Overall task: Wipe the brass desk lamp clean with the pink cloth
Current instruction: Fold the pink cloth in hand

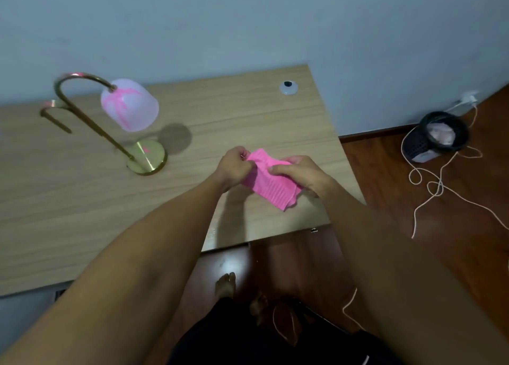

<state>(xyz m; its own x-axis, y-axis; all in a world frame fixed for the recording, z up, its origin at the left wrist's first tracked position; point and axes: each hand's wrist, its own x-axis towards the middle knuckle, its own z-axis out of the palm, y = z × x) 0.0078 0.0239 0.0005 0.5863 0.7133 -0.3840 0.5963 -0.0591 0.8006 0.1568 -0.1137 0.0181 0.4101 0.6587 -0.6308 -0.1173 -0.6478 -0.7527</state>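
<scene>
Standing at upper left of the frame, on the wooden desk [248,111], is the brass desk lamp [110,122]: round brass base [147,157] flat on the desktop, thin stem slanting up and to the left, then curving over in a hook to the pale pinkish-white shade [129,104], which hangs mouth-down above the desk w/ pink streaks on it. Shade's round shadow lies just right of the base. Lamp is well apart from both hands; nothing touches it.

Pink cloth [271,184] is at frame centre, held above the desk's right front part, betw. the two hands. It's ribbed, partly folded or bunched, lower corner drooping toward the desk edge. Left hand [234,169] pinches the cloth's upper left edge, fingers curled tight on it. Right hand [300,173] grips the cloth from the right side, thumb laid across the top of the fabric, other fingers underneath and mostly hidden. Both forearms run bare from the bottom corners of the frame up to centre.

Farther back on the desk, upper centre-right, a small white cable grommet [288,87] w/ a dark hole. Behind the desk, a pale blue-grey wall. At right, dark red-brown wood floor w/ a black mesh bin [440,136] tipped toward the camera, smth pale inside, and a thin light cord [440,185] looping across the floor. At bottom centre, bare feet [227,285] on the floor.
</scene>
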